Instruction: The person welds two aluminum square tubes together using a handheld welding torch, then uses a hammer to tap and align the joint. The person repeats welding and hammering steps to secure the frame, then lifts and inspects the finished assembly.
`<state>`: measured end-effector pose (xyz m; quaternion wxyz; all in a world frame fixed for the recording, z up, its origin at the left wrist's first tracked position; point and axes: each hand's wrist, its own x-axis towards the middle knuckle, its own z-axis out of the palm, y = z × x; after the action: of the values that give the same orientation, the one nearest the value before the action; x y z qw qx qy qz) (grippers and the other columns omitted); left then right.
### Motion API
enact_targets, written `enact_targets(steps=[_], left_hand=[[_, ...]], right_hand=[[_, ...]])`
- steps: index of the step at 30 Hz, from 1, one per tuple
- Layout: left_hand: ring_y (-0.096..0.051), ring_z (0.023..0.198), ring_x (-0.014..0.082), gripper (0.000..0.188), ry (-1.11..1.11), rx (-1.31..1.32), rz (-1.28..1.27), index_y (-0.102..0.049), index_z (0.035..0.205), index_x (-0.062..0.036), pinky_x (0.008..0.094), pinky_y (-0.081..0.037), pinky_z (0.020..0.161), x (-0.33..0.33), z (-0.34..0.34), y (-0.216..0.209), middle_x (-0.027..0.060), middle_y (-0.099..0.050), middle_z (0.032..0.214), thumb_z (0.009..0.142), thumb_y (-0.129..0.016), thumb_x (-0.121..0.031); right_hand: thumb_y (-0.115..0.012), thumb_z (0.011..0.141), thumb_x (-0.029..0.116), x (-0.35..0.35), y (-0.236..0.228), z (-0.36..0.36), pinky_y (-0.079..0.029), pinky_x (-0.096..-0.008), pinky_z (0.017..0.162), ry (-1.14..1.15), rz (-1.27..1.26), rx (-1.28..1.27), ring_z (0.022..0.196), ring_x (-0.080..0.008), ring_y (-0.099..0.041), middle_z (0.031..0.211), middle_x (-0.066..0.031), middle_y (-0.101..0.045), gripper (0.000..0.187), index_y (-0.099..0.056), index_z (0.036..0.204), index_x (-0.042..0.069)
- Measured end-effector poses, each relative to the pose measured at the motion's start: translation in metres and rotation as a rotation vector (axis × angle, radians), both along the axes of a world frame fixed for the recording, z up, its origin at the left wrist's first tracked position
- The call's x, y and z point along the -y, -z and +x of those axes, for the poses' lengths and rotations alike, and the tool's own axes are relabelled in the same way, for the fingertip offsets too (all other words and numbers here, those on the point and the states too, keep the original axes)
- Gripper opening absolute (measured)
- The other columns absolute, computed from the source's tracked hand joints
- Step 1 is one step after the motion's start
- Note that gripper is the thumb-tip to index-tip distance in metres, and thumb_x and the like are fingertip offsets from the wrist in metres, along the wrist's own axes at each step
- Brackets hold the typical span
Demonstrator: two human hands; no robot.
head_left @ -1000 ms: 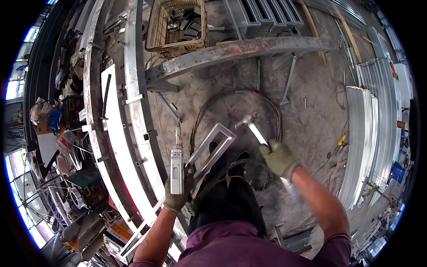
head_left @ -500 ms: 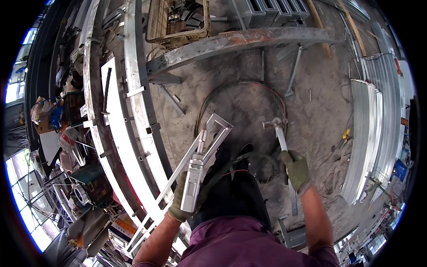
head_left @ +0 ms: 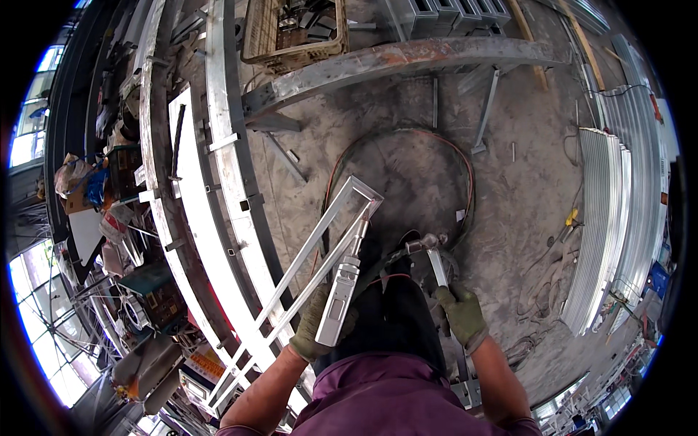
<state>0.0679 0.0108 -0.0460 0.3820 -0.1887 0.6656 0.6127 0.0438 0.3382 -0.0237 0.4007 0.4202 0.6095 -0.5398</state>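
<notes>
My left hand [head_left: 308,325], in an olive work glove, is closed around a silver box-like metal piece [head_left: 336,309] with a narrow rod at its far end. The rod reaches up to the corner of a slim welded metal frame [head_left: 313,240], whose long bars run back to the lower left past the same hand. Whether my left fingers also grip the frame is hidden. My right hand [head_left: 464,314], gloved likewise, is shut on the handle of a hammer [head_left: 438,267]. The hammer's head points away from me, right of the frame's corner and apart from it.
Long steel beams [head_left: 227,138] run along the left, and another beam [head_left: 407,57] crosses ahead on legs. A hose [head_left: 407,132] loops on the floor before my feet. A crate [head_left: 294,54] of metal parts stands far ahead; stacked metal sheets [head_left: 600,225] lie at right.
The hammer and my right hand have moved left and nearer my body. The silver piece has shifted right and slightly down, its rod now at the frame's corner; my left hand went with it.
</notes>
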Motion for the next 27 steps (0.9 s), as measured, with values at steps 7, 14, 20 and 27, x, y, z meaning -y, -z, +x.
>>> enact_targets(steps=[7,14,20,27], left_hand=[[-0.064,0.084,0.0207,0.042,0.089,-0.188,-0.068,-0.065,0.135,-0.0113,0.0336,-0.055,0.072,-0.007,0.007,0.003,0.0103,-0.067,0.102,0.114,-0.057,-0.047],[-0.063,0.098,0.0181,0.034,0.269,-0.453,-0.07,-0.053,0.147,-0.0107,0.0329,-0.058,0.084,0.004,0.002,0.009,0.0072,-0.065,0.116,0.114,-0.058,-0.018],[-0.063,0.094,0.0195,0.034,0.078,-0.18,0.099,-0.055,0.146,-0.0115,0.0326,-0.057,0.079,-0.002,0.001,0.001,0.0094,-0.065,0.114,0.118,-0.051,-0.031],[-0.063,0.091,0.0231,0.049,-0.032,-0.144,-0.002,-0.064,0.14,-0.0105,0.0351,-0.057,0.077,-0.007,0.005,0.009,0.0117,-0.066,0.11,0.114,-0.054,-0.052]], right_hand=[[-0.066,0.111,0.033,-0.002,0.006,0.012,-0.041,-0.0281,0.042,0.031,-0.012,0.017,0.047,-0.0104,-0.052,0.068,-0.0004,-0.059,0.027,-0.071,0.111,0.007],[-0.065,0.11,0.031,-0.002,0.003,0.012,-0.041,-0.0301,0.043,0.011,-0.002,0.013,0.046,-0.0118,-0.052,0.068,-0.0017,-0.058,0.027,-0.069,0.103,0.005],[-0.063,0.108,0.027,0.0,0.006,0.017,-0.04,-0.0325,0.041,0.037,0.015,-0.014,0.043,-0.0136,-0.051,0.066,-0.0037,-0.057,0.029,-0.066,0.092,0.003],[-0.069,0.109,0.029,-0.005,0.011,0.023,-0.046,-0.0286,0.046,0.036,-0.017,0.047,0.051,-0.0108,-0.054,0.071,-0.0006,-0.06,0.025,-0.07,0.119,0.007]])
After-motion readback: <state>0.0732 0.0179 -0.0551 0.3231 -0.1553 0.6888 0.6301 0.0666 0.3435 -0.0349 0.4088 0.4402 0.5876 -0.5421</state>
